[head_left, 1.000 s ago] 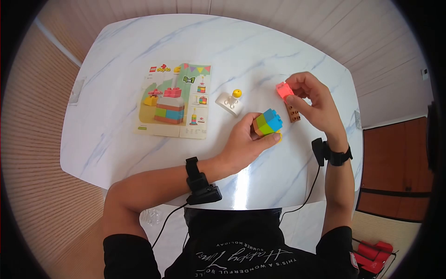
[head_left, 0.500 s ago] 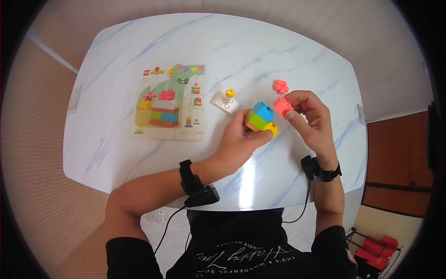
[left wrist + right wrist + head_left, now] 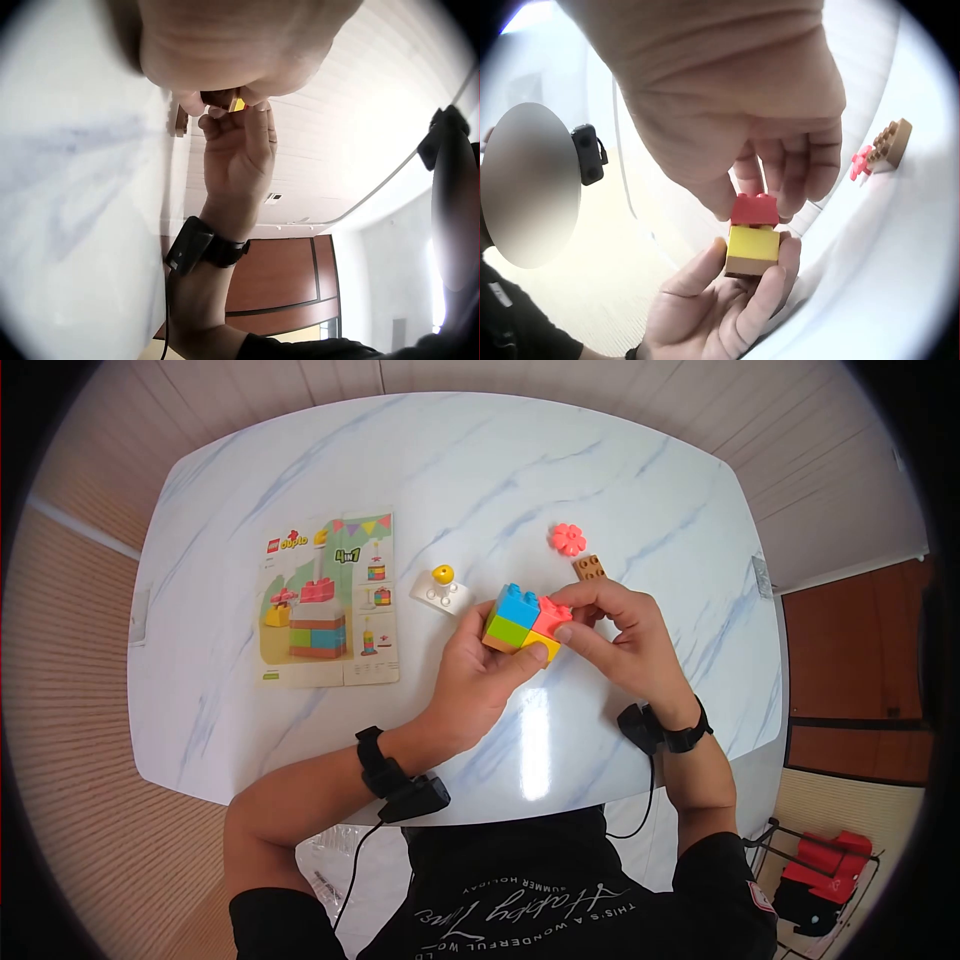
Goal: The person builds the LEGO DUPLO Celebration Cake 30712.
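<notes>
My left hand (image 3: 470, 695) grips a small block of toy bricks above the table. In it a blue brick (image 3: 516, 603) sits on a green brick (image 3: 508, 632), beside a yellow brick (image 3: 542, 649). A brown brick (image 3: 751, 267) shows under the yellow one in the right wrist view. Thumb and fingers of my right hand (image 3: 632, 640) pinch a coral-red brick (image 3: 754, 210) directly over the yellow brick, next to the blue one. A sliver of yellow studs shows between the two. In the left wrist view, my left hand hides most of the bricks.
Beyond my right hand lie a pink flower piece (image 3: 567, 540) and a brown studded brick (image 3: 590, 567). A white arched piece with a yellow flame-shaped top (image 3: 441, 590) stands left of the bricks. Further left, an instruction booklet (image 3: 325, 605) lies on the marble-patterned table (image 3: 300, 470).
My right hand has carried the coral-red brick from beside the brown brick to the top of the yellow brick. My left hand has turned the block slightly and kept its grip.
</notes>
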Motion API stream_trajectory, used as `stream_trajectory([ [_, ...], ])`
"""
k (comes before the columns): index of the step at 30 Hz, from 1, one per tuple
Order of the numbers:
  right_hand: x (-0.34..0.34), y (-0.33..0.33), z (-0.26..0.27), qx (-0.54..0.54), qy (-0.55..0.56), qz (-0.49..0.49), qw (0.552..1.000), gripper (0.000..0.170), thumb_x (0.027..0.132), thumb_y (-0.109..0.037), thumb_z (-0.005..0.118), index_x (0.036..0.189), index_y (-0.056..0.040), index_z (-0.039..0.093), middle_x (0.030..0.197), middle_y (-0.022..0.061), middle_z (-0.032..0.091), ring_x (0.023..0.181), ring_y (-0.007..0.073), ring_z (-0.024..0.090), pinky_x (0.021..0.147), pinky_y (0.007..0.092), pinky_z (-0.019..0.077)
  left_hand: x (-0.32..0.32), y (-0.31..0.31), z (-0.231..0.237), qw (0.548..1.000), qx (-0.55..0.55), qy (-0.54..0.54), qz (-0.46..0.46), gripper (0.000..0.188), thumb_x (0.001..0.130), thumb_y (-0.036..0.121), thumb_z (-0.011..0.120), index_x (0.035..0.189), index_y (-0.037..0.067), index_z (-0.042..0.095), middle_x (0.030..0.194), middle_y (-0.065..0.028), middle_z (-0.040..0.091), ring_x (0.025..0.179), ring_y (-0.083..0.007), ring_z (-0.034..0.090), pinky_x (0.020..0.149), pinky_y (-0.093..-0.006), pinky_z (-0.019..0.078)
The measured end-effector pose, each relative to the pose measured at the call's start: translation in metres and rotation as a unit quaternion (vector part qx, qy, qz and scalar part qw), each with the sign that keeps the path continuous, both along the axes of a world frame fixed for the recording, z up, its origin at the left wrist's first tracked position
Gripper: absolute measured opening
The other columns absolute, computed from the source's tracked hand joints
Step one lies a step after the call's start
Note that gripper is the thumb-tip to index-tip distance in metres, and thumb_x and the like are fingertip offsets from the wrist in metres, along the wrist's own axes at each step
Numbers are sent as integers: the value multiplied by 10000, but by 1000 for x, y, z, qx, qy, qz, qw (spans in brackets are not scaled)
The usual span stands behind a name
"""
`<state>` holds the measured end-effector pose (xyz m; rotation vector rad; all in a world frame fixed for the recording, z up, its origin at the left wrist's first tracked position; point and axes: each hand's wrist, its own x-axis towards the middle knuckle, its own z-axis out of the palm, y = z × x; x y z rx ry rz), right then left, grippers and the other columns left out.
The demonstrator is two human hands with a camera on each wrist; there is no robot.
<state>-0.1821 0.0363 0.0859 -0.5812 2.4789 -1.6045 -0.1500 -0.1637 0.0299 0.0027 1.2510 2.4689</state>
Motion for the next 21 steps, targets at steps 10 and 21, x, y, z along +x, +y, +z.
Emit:
stream_trajectory([
  [10, 8, -17, 2, 92, 106, 31, 990, 500, 793, -178, 861, 1220, -40, 640, 1042, 77, 698, 843, 201, 661, 731, 314, 525, 0, -1, -2, 1000, 28, 1, 4, 433, 1022, 135, 651, 1345, -7, 400, 1261, -92, 572, 1148, -139, 602, 986, -308, 520],
  [21, 18, -29, -7, 237, 220, -31, 946, 546, 749, -237, 876, 1171, -65, 577, 917, 92, 695, 791, 257, 690, 670, 371, 549, 0, 1, -5, 999, 28, 33, -1, 437, 1031, 169, 642, 1337, -11, 388, 1247, -108, 576, 1146, -158, 617, 973, -309, 530],
])
